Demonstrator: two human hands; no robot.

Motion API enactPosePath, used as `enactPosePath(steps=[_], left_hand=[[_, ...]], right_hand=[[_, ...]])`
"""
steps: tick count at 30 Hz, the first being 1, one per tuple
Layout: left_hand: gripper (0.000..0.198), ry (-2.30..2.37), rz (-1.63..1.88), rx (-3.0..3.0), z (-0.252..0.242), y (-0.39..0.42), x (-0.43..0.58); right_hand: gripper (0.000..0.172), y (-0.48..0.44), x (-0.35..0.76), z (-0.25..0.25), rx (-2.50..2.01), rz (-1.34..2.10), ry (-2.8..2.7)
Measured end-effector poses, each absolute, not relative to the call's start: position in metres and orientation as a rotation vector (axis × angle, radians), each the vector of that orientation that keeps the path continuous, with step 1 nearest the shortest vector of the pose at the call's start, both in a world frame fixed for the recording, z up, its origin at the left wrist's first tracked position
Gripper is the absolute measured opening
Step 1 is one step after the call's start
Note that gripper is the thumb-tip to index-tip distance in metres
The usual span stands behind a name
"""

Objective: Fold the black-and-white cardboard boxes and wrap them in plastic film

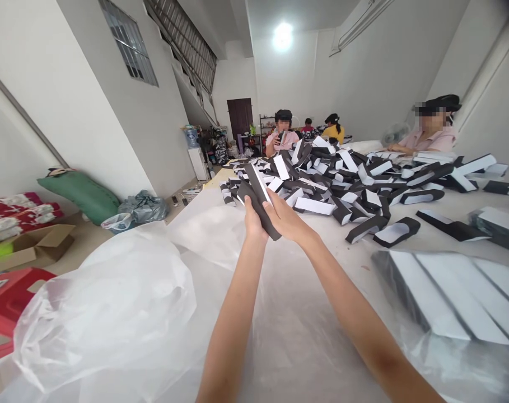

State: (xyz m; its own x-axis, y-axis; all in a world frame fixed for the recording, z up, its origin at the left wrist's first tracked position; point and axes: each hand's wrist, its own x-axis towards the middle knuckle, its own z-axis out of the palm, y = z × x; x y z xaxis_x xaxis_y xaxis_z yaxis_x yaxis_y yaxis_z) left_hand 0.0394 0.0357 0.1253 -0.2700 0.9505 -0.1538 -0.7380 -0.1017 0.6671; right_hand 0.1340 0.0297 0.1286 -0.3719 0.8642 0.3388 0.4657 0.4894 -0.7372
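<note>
My left hand [255,219] is closed around a dark folded piece [260,211], long and narrow, with a little white showing at its far end. Against its side lies a second black-and-white piece [258,182], gripped by my right hand [284,215]. Both hands are close together above the near edge of a big heap of similar black-and-white folded pieces [317,182]. Their exact material cannot be made out. Parts of the held pieces are hidden behind my fingers.
Clear bags packed with white-and-black pieces [443,291] lie at right. A large translucent plastic bag [111,296] bulges at left, near a red stool [14,302] and a cardboard box [36,246]. Co-workers sit beyond the heap, one person [433,134] at the right.
</note>
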Motion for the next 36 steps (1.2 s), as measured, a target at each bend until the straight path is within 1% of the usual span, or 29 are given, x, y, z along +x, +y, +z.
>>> enactPosePath(steps=[9, 16, 24, 28, 33, 36], left_hand=[[0.036, 0.822, 1.779, 0.347, 0.131, 0.04, 0.024], [0.039, 0.869, 1.782, 0.318, 0.134, 0.039, 0.02], [0.045, 0.871, 1.723, 0.448, 0.13, 0.039, 0.026], [0.043, 0.866, 1.618, 0.583, 0.131, 0.036, 0.029], [0.038, 0.825, 1.458, 0.858, 0.133, 0.026, 0.038], [0.037, 0.84, 1.357, 1.031, 0.133, 0.022, 0.041]], right_hand=[[0.059, 0.023, 0.137, 0.135, -1.033, 0.705, -2.176], [0.058, 0.014, 0.145, 0.142, -1.066, 0.744, -2.252], [0.06, 0.016, 0.156, 0.142, -1.145, 0.794, -2.265], [0.063, 0.025, 0.152, 0.139, -1.112, 0.78, -2.11], [0.068, 0.034, 0.152, 0.143, -0.927, 0.617, -1.744], [0.063, 0.038, 0.157, 0.148, -0.912, 0.617, -1.551]])
